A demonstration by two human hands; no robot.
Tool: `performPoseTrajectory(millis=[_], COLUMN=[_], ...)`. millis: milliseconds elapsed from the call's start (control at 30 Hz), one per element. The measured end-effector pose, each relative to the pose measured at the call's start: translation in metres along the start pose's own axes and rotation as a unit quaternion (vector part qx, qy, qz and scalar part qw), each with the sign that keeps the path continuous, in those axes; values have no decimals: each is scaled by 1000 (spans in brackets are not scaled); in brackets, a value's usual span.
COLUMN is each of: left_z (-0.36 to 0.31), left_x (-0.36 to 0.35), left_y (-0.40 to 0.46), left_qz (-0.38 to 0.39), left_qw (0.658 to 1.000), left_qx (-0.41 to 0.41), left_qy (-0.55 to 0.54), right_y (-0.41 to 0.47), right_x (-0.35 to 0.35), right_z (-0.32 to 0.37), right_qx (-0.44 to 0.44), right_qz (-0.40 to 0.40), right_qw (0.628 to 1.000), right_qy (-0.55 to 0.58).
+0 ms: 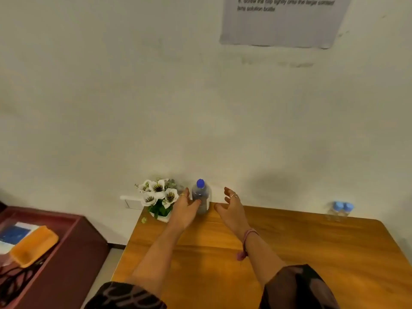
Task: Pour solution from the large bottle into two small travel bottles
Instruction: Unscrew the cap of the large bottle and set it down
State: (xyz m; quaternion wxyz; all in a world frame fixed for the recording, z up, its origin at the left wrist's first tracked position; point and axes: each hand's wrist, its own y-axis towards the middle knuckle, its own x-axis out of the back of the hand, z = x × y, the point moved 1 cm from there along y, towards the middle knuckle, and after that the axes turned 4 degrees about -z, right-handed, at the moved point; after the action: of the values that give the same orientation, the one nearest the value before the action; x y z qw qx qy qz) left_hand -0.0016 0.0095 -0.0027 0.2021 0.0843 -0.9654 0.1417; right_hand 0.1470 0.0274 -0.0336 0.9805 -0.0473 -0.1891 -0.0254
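The large clear bottle (202, 197) with a dark blue cap stands upright at the far edge of the wooden table (289, 253), against the wall. My left hand (186, 208) reaches along the bottle's left side, its thumb lying across the lower front of the bottle and its fingers straight. My right hand (231, 205) hovers just right of the bottle with fingers spread, not touching it. Two small travel bottles (341, 209) with light blue caps stand side by side at the table's far right.
A pot of white artificial flowers (159, 198) sits just left of the bottle, close to my left hand. A dark red box (73, 253) holding an orange case and cables stands left of the table. A printed instruction sheet (283, 21) hangs on the wall.
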Motion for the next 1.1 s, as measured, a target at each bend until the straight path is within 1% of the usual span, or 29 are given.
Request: performPoseTrajectory(millis=[100, 200, 333, 500, 600, 700, 900, 1100], left_z=[12, 18, 26, 23, 20, 23, 31, 21], left_x=[-3, -6, -11, -20, -24, -29, -34, -30], left_y=[23, 38, 54, 61, 62, 63, 60, 25], left_qz=[14, 22, 39, 54, 45, 17, 20, 40], left_qw=[1000, 999, 998, 996, 996, 997, 997, 998], left_qx=[3, 35, 38, 55, 54, 49, 43, 24], left_qy=[0, -7, -12, -42, -59, -55, -53, -51], right_y=[15, 26, 40, 56, 62, 63, 53, 27], right_x=[-18, -32, -49, -62, -67, -72, -66, -38], right_z=[-5, -10, -14, -12, -8, -8, -13, -20], right_qx=[-24, -47, -50, -46, -31, -46, -20, -14], right_qz=[4, 12, 24, 9, -4, -24, -42, -30], right_qw=[1000, 999, 998, 999, 999, 999, 999, 999], right_qy=[-9, -16, -20, -20, -15, 2, -26, -18])
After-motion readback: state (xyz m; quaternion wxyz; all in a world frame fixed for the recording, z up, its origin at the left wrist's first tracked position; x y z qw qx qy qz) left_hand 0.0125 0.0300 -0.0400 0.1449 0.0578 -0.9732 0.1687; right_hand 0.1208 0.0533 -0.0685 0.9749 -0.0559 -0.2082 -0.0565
